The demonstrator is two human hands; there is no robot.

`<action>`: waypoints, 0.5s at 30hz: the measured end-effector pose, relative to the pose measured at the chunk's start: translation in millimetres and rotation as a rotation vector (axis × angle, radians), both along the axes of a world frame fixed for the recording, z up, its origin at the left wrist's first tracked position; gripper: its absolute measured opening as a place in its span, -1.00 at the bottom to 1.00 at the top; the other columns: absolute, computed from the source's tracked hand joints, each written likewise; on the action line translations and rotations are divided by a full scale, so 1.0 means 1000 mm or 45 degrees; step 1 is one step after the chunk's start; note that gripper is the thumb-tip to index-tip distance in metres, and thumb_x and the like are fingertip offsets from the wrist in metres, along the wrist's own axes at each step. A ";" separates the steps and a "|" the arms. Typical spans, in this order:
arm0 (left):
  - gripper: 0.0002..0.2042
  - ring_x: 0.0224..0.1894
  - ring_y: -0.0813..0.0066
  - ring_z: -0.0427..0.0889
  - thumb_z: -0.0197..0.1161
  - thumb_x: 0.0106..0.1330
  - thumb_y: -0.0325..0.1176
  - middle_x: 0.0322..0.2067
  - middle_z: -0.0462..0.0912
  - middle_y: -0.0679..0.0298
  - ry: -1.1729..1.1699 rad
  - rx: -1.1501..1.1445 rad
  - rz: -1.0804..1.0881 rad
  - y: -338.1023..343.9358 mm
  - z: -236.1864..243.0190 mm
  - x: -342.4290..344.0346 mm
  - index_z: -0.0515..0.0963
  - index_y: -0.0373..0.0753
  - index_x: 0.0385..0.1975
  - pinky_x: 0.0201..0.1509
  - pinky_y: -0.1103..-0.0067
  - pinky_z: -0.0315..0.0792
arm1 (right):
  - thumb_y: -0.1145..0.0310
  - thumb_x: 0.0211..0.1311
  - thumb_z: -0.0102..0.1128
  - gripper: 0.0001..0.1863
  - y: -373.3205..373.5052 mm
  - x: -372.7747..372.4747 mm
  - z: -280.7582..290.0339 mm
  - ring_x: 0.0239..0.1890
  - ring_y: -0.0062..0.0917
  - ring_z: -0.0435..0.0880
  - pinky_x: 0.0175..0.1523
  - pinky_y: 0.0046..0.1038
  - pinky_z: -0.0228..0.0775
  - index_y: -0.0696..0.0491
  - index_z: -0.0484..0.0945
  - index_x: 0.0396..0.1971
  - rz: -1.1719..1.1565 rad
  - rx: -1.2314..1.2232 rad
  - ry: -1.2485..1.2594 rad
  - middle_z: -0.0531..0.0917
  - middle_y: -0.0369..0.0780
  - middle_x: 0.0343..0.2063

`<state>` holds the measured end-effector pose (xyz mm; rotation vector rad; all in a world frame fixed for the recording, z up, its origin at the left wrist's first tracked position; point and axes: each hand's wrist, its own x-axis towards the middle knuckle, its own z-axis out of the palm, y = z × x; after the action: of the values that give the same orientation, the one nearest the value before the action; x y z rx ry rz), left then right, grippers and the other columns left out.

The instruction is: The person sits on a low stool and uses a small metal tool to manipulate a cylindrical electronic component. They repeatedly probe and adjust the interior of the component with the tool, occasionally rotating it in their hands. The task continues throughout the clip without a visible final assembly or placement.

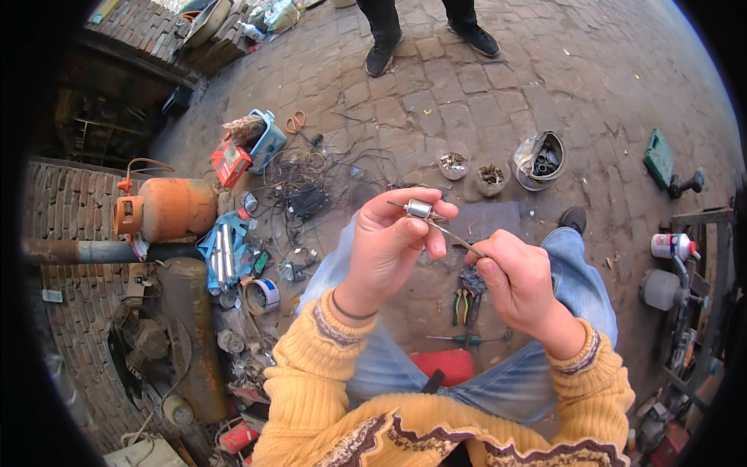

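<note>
Between the thumb and fingers of my left hand (387,245) sits a small silver cylindrical motor (419,208) with a thin shaft sticking out to the left. My right hand (513,282) is closed around a slim metal rod-like tool (457,238). Its far end reaches the underside of the motor; the exact contact is hidden by my left fingers. Below the hands, pliers with yellow-and-black handles (461,306) lie on the ground beside a dark tool (473,280). A screwdriver with a green handle (467,339) lies closer to me.
Tangled wires (299,175) and an orange gas cylinder (173,208) are on the left. Ahead stand two bowls of small parts (491,180) and a bucket (537,177). A green case (658,158) lies far right. Another person's shoes (381,56) show at the top.
</note>
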<state>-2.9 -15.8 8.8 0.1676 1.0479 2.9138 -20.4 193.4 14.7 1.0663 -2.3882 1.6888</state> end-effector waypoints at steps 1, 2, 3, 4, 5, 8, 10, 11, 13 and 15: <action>-0.67 -0.39 0.34 0.72 0.27 0.33 -0.53 -0.08 0.69 -0.09 0.006 0.028 -0.008 0.000 -0.001 0.000 0.54 -0.40 0.09 -0.27 0.50 0.65 | 0.56 0.16 0.25 -0.87 0.000 0.000 0.000 -0.57 -0.24 0.53 -0.50 -0.32 0.34 0.13 0.56 -0.27 -0.010 0.000 0.006 0.50 -0.16 -0.53; -0.66 -0.40 0.34 0.72 0.28 0.32 -0.53 -0.08 0.69 -0.09 0.012 0.057 -0.015 0.000 -0.002 0.001 0.54 -0.39 0.10 -0.28 0.50 0.65 | 0.56 0.16 0.25 -0.86 0.000 0.000 0.001 -0.57 -0.24 0.53 -0.51 -0.32 0.34 0.13 0.56 -0.27 -0.020 0.006 -0.003 0.51 -0.16 -0.53; -0.66 -0.40 0.34 0.71 0.28 0.32 -0.53 -0.08 0.69 -0.09 0.012 0.055 -0.019 0.000 -0.003 0.000 0.55 -0.39 0.10 -0.28 0.49 0.65 | 0.56 0.16 0.25 -0.86 0.000 0.000 0.001 -0.57 -0.24 0.53 -0.51 -0.32 0.34 0.13 0.57 -0.27 -0.025 -0.011 0.020 0.51 -0.16 -0.54; -0.65 -0.40 0.34 0.71 0.28 0.32 -0.53 -0.08 0.69 -0.09 0.012 0.053 -0.022 0.000 -0.003 0.000 0.55 -0.39 0.10 -0.28 0.49 0.65 | 0.56 0.15 0.25 -0.86 0.000 0.000 0.001 -0.58 -0.24 0.53 -0.51 -0.32 0.34 0.12 0.58 -0.27 -0.030 -0.022 0.025 0.51 -0.16 -0.54; -0.65 -0.41 0.34 0.71 0.28 0.31 -0.53 -0.08 0.69 -0.09 0.018 0.047 -0.020 0.000 -0.002 0.000 0.55 -0.39 0.10 -0.29 0.49 0.65 | 0.56 0.15 0.25 -0.86 0.000 0.000 0.002 -0.58 -0.25 0.53 -0.51 -0.33 0.34 0.12 0.59 -0.27 -0.030 -0.034 0.019 0.51 -0.17 -0.55; -0.65 -0.40 0.34 0.71 0.29 0.31 -0.53 -0.08 0.69 -0.09 0.036 0.003 -0.027 0.001 -0.002 0.000 0.55 -0.39 0.10 -0.29 0.49 0.64 | 0.55 0.15 0.25 -0.85 0.002 -0.002 0.003 -0.58 -0.25 0.54 -0.50 -0.33 0.36 0.11 0.60 -0.26 -0.031 -0.021 0.003 0.52 -0.17 -0.56; -0.65 -0.40 0.33 0.72 0.28 0.31 -0.54 -0.08 0.69 -0.10 0.014 0.001 -0.026 0.002 -0.002 -0.001 0.55 -0.40 0.09 -0.29 0.49 0.64 | 0.56 0.15 0.25 -0.85 0.002 -0.001 0.004 -0.57 -0.25 0.55 -0.50 -0.34 0.38 0.11 0.61 -0.25 -0.045 -0.040 0.001 0.53 -0.17 -0.56; -0.66 -0.40 0.33 0.72 0.28 0.31 -0.54 -0.08 0.69 -0.10 0.027 -0.005 -0.024 0.002 -0.002 0.000 0.55 -0.40 0.09 -0.29 0.49 0.64 | 0.56 0.15 0.24 -0.85 0.002 -0.001 0.004 -0.57 -0.26 0.55 -0.49 -0.34 0.38 0.10 0.61 -0.25 -0.042 -0.050 -0.010 0.53 -0.17 -0.56; -0.66 -0.40 0.33 0.72 0.29 0.30 -0.55 -0.09 0.69 -0.10 0.010 -0.040 -0.001 0.003 -0.001 -0.001 0.55 -0.41 0.09 -0.30 0.49 0.63 | 0.56 0.17 0.23 -0.84 0.004 -0.001 0.005 -0.55 -0.24 0.57 -0.48 -0.34 0.40 0.10 0.61 -0.24 -0.029 -0.021 -0.012 0.55 -0.16 -0.54; -0.66 -0.40 0.33 0.72 0.29 0.30 -0.55 -0.10 0.69 -0.11 0.025 -0.084 0.019 0.003 -0.001 -0.001 0.55 -0.41 0.08 -0.30 0.49 0.63 | 0.56 0.20 0.21 -0.86 0.005 -0.002 0.007 -0.53 -0.25 0.59 -0.45 -0.36 0.42 0.11 0.62 -0.23 0.002 -0.021 -0.067 0.57 -0.15 -0.52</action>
<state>-3.6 -13.1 8.2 0.1867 1.1518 2.8916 -22.0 198.3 21.5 1.0347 -2.4004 1.7555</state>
